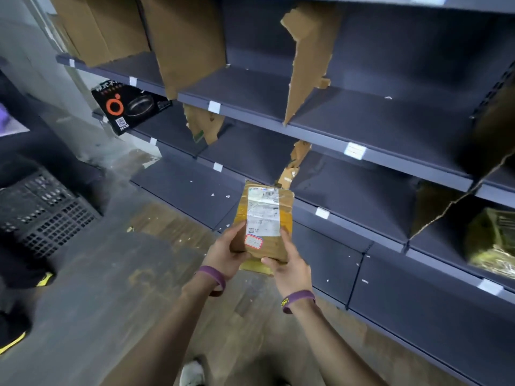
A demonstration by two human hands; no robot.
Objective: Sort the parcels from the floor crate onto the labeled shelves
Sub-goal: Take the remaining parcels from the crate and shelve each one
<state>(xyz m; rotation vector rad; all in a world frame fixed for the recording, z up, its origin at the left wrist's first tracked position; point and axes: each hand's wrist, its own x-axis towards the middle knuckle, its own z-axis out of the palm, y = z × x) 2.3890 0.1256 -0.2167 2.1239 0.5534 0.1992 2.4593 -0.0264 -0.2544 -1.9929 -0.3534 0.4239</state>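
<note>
A brown taped parcel (264, 221) with a white shipping label and a small red-edged sticker is held upright in front of the dark shelving. My left hand (225, 253) grips its lower left edge and my right hand (289, 263) grips its lower right corner. Both wrists wear purple bands. The black plastic floor crate (41, 210) stands at the left on the floor. The shelves (384, 135) carry small white labels (354, 150) on their front edges, and torn cardboard dividers (303, 62) split them into bays.
A black boxed pan (131, 107) sits on a left shelf bay. A yellowish wrapped parcel (493, 240) lies in a lower right bay. Someone's dark shoe with yellow trim (16, 330) shows at the left edge. Paper scraps litter the bottom shelf and floor.
</note>
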